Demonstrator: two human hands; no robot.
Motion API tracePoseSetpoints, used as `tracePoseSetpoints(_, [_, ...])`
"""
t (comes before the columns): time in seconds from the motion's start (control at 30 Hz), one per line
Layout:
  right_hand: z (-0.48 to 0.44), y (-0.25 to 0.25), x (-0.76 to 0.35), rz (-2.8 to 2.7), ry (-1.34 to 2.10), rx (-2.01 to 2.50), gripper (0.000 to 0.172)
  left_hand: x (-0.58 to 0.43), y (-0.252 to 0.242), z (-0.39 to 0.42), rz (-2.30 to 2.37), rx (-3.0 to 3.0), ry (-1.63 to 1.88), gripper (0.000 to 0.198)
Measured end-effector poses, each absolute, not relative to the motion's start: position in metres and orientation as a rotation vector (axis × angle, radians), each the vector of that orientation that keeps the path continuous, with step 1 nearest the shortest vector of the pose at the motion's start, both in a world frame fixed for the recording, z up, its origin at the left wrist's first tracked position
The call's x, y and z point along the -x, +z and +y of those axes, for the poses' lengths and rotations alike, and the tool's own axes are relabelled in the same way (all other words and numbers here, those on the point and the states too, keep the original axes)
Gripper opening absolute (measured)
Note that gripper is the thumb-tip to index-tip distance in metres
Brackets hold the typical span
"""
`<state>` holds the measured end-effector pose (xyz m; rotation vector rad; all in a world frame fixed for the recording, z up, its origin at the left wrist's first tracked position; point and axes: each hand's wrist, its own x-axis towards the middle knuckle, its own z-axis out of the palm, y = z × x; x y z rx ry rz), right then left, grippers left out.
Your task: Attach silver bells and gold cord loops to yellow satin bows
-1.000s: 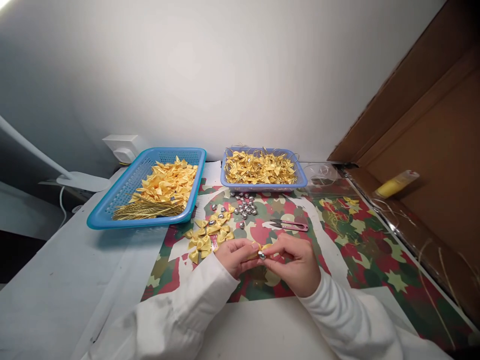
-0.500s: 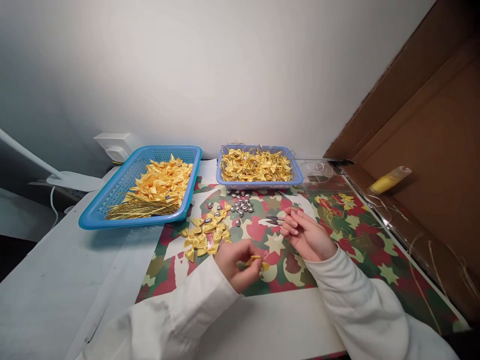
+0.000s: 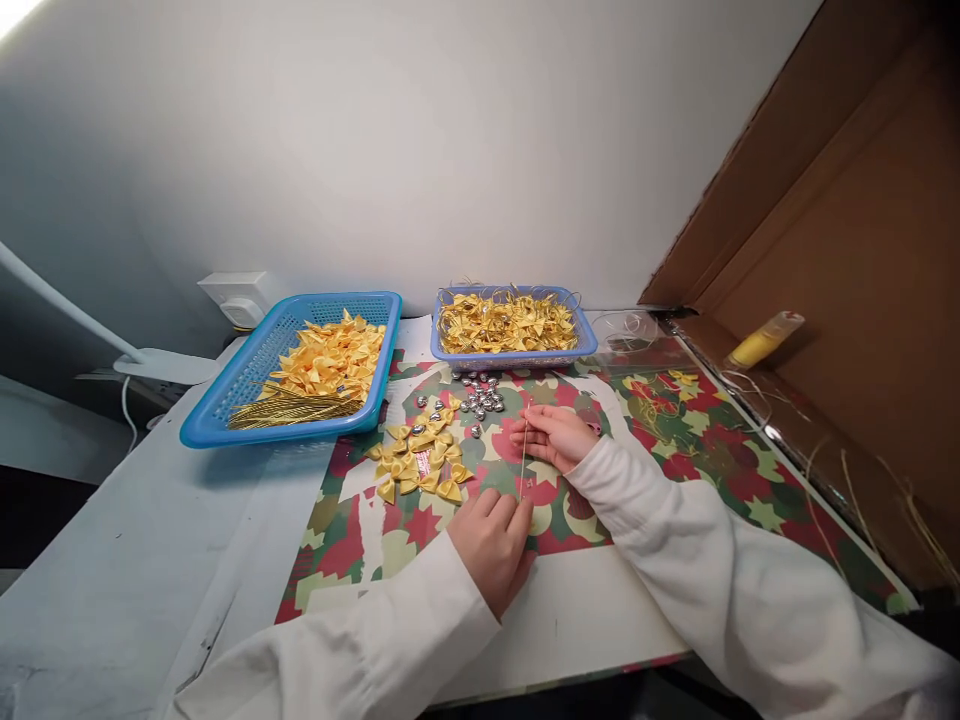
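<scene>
A thin pale cord (image 3: 523,455) runs upright between my two hands. Its lower end is pinched by my left hand (image 3: 493,545), back turned up, fingers closed. At the upper end my right hand (image 3: 556,437) pinches the cord between thumb and fingertips. Several yellow satin bows (image 3: 450,484) lie left of the cord on the patterned sheet. Silver bells (image 3: 487,400) are clustered just beyond my right hand. Whether a bow is under my left hand's fingers cannot be seen.
A blue basket (image 3: 202,425) with yellow bows and gold cords stands at the left. Behind the bells is a smaller basket (image 3: 517,361) of corded bows. Loose yellow threads (image 3: 660,405) lie right. A yellow tube (image 3: 765,340) is by the cardboard.
My right hand has moved left to the cord, now stretched between both hands. My left hand has turned palm down, and the bow it held is out of sight. The view has shifted slightly.
</scene>
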<state>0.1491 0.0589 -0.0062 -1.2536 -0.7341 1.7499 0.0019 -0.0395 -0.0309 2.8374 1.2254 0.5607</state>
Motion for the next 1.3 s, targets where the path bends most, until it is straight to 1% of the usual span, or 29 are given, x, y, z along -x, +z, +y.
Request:
tracePoseSetpoints(0.03, [0.061, -0.006, -0.149, -0.745, 1.746, 1.273, 0.017, 0.000, -0.031, -0.042, 1.198, -2.833, 0.558, 0.039])
tracePoseSetpoints(0.07, [0.062, -0.006, -0.148, -0.756, 1.739, 1.292, 0.017, 0.001, -0.032, -0.045, 1.183, -2.840, 0.563, 0.036])
tracePoseSetpoints(0.17, [0.069, -0.006, -0.145, -0.802, 1.703, 1.352, 0.019, -0.001, -0.038, -0.047, 1.246, -2.911, 0.613, 0.021])
tracePoseSetpoints(0.2, [0.071, -0.007, -0.144, -0.820, 1.684, 1.372, 0.020, -0.002, -0.041, -0.046, 1.276, -2.941, 0.635, 0.018])
tracePoseSetpoints(0.33, [0.078, -0.009, -0.139, -0.904, 1.592, 1.458, 0.018, -0.008, -0.048, -0.042, 1.260, -3.056, 0.661, 0.020])
tracePoseSetpoints(0.43, [0.081, -0.012, -0.134, -0.977, 1.523, 1.532, 0.017, -0.010, -0.045, -0.041, 1.250, -3.100, 0.606, 0.018])
tracePoseSetpoints(0.5, [0.082, -0.013, -0.131, -1.036, 1.478, 1.572, 0.018, -0.013, -0.042, -0.041, 1.277, -3.107, 0.633, 0.020])
tracePoseSetpoints(0.63, [0.086, -0.017, -0.131, -1.201, 1.318, 1.593, 0.011, -0.019, -0.037, -0.041, 1.392, -3.066, 0.668, 0.022])
tracePoseSetpoints(0.73, [0.090, -0.021, -0.137, -1.336, 1.142, 1.588, 0.012, -0.019, -0.026, -0.038, 1.409, -2.938, 0.474, 0.011])
tracePoseSetpoints(0.77, [0.091, -0.022, -0.140, -1.378, 1.091, 1.589, 0.012, -0.017, -0.019, -0.035, 1.387, -2.874, 0.389, 0.015])
tracePoseSetpoints(0.8, [0.091, -0.023, -0.142, -1.417, 1.046, 1.593, 0.011, -0.013, -0.012, -0.031, 1.362, -2.810, 0.301, 0.024])
tracePoseSetpoints(0.83, [0.091, -0.024, -0.143, -1.454, 1.006, 1.597, 0.011, -0.008, -0.004, -0.025, 1.346, -2.751, 0.215, 0.027])
tracePoseSetpoints(1.0, [0.090, -0.023, -0.146, -1.577, 0.845, 1.623, 0.010, 0.028, 0.033, 0.007, 1.601, -2.503, -0.233, 0.026])
tracePoseSetpoints(1.03, [0.090, -0.022, -0.146, -1.590, 0.822, 1.627, 0.011, 0.035, 0.036, 0.012, 1.637, -2.435, -0.317, 0.030])
tracePoseSetpoints(1.1, [0.090, -0.021, -0.146, -1.610, 0.790, 1.629, 0.011, 0.047, 0.039, 0.018, 1.606, -2.397, -0.363, 0.039])
tracePoseSetpoints(1.17, [0.090, -0.020, -0.146, -1.627, 0.774, 1.620, 0.009, 0.053, 0.037, 0.019, 1.582, -2.388, -0.367, 0.039])
tracePoseSetpoints(1.3, [0.089, -0.023, -0.147, -1.666, 0.772, 1.588, 0.008, 0.055, 0.030, 0.016, 1.601, -2.424, -0.307, 0.021])
